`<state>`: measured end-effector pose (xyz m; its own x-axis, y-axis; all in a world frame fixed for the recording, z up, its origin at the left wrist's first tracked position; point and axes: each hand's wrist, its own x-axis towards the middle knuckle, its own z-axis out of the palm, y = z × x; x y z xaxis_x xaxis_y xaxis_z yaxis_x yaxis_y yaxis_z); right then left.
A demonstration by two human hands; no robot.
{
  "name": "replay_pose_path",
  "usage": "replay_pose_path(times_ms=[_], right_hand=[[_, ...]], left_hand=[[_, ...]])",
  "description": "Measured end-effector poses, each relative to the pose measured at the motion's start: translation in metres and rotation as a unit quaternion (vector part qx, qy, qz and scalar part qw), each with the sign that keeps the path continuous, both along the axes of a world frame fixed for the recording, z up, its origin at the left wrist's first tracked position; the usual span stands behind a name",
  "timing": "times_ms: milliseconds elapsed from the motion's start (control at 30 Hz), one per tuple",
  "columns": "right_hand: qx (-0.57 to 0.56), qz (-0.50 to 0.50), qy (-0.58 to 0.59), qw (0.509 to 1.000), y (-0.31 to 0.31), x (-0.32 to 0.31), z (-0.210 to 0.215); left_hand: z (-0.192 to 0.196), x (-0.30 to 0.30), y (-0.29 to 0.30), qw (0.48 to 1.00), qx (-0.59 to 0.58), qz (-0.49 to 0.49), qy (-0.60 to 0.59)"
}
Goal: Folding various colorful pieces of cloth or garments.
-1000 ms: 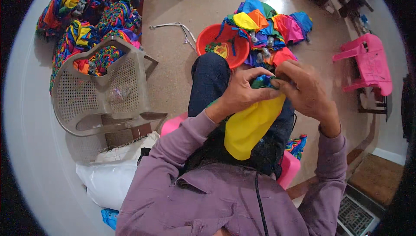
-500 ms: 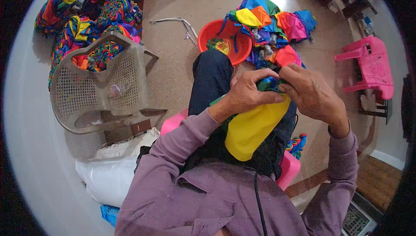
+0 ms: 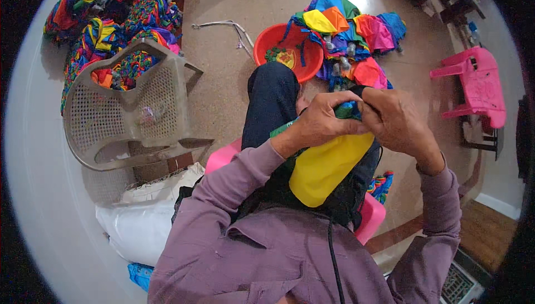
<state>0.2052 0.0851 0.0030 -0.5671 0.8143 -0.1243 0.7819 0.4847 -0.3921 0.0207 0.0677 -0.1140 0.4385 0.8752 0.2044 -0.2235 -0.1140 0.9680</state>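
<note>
Over my lap lies a multicoloured cloth, its yellow panel hanging down from my fingers. My left hand is closed on the bunched blue and green part of this cloth, with the thumb along its lower edge. My right hand meets it from the other side, fingers curled and pinched at the same gathered end. A small dark thing shows above the right fingertips; its kind is hidden. A bit of green cloth shows beside my left wrist.
Ahead on the floor stands a red basin with small green and yellow pieces in it. A rainbow cloth heap lies beside it. To the left are a grey plastic chair, more rainbow bundles and a white sack. A pink stool stands right.
My right hand has shifted slightly left and turned its fingers further in at the gathered cloth. The left hand keeps its hold, and the yellow panel has moved only slightly.
</note>
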Motion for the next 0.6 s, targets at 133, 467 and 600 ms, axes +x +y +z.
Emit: replay_pose_path(times_ms=[133,467,600], right_hand=[[0.006,-0.025,0.009,1.000,-0.002,-0.003,-0.001],[-0.015,-0.124,0.191,0.974,-0.009,0.010,-0.031],[-0.150,-0.180,0.356,0.905,-0.026,0.018,-0.071]], left_hand=[[-0.001,0.000,0.001,1.000,0.001,-0.008,-0.009],[-0.001,-0.012,0.008,0.998,-0.044,0.045,-0.011],[-0.004,-0.011,0.009,0.995,-0.071,0.046,-0.043]])
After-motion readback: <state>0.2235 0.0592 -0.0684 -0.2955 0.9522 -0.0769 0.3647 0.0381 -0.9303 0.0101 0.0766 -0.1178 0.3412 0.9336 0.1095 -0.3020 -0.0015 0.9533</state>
